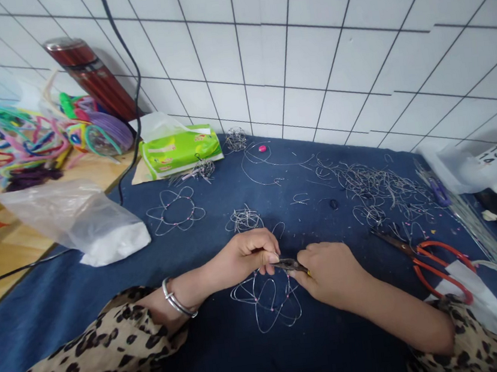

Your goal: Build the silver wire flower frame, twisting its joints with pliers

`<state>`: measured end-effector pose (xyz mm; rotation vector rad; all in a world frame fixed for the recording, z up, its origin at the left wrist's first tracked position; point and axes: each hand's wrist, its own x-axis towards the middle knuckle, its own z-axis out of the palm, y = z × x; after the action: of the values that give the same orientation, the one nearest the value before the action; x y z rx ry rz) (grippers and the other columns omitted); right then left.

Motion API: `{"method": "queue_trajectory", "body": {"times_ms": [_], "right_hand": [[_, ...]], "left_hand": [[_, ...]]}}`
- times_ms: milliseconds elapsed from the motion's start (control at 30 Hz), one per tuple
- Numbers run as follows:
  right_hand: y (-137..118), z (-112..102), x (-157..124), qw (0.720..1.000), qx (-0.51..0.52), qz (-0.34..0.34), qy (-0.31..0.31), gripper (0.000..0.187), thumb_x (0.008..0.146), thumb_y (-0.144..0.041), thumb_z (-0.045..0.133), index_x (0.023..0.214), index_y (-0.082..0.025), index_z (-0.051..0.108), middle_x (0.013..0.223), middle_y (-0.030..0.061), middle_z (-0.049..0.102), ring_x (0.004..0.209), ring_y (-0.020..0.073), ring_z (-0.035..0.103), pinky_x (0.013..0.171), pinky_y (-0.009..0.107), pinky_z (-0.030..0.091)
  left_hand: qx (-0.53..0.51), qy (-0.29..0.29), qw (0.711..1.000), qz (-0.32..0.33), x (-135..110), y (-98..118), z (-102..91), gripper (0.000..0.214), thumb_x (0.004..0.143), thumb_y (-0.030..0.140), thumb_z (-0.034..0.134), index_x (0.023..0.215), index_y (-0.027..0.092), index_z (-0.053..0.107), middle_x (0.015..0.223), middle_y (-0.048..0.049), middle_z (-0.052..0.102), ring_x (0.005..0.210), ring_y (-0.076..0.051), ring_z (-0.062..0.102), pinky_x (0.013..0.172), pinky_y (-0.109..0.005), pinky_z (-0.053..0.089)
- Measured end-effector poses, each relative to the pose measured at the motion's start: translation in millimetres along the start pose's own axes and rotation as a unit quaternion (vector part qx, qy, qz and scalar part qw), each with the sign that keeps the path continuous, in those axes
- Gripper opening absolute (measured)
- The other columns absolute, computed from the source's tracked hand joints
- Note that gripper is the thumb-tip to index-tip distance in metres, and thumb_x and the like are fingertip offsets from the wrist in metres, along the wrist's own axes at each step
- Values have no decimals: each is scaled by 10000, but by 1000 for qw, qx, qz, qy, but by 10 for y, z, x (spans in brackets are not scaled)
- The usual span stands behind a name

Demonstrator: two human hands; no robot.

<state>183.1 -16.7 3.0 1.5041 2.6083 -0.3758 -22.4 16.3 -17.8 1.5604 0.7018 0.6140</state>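
Note:
My left hand is closed in a pinch on a wire flower frame with small pink beads that lies on the blue cloth. My right hand is closed round small pliers, whose jaws point left and meet my left fingertips at the top of the frame. A silver bangle sits on my left wrist. Both sleeves are leopard print.
A second wire flower lies further back, near a green tissue pack. Several loose wire scraps spread to the right. Red-handled scissors lie at right, a plastic bag at left, with pipe cleaners and a red flask behind.

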Motion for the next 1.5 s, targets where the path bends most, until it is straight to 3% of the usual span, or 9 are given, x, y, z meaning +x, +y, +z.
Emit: {"method": "queue_trajectory", "body": {"times_ms": [533, 1000, 1500], "right_hand": [[18, 18, 11, 1000, -3, -10, -4, 348, 859, -461, 375, 767, -206, 592, 746, 17, 630, 681, 171, 585, 582, 269, 351], [1, -44, -36, 1000, -12, 10, 12, 208, 810, -333, 423, 747, -200, 571, 749, 27, 589, 668, 161, 527, 582, 271, 321], [-6, -46, -38, 999, -15, 20, 30, 210, 811, -334, 429, 740, -199, 574, 741, 29, 593, 686, 168, 538, 603, 278, 345]], "left_hand": [[3, -10, 1000, 10, 1, -19, 1, 187, 852, 228, 527, 721, 97, 549, 827, -27, 528, 568, -57, 596, 504, -180, 493], [1, 43, 998, -38, -31, -11, -2, 219, 848, 283, 530, 707, 117, 504, 786, -11, 548, 582, -78, 591, 506, -204, 488], [-3, 70, 997, -35, -3, 40, 27, 226, 833, 264, 553, 675, 102, 561, 817, -16, 525, 573, -48, 537, 519, -191, 475]]}}
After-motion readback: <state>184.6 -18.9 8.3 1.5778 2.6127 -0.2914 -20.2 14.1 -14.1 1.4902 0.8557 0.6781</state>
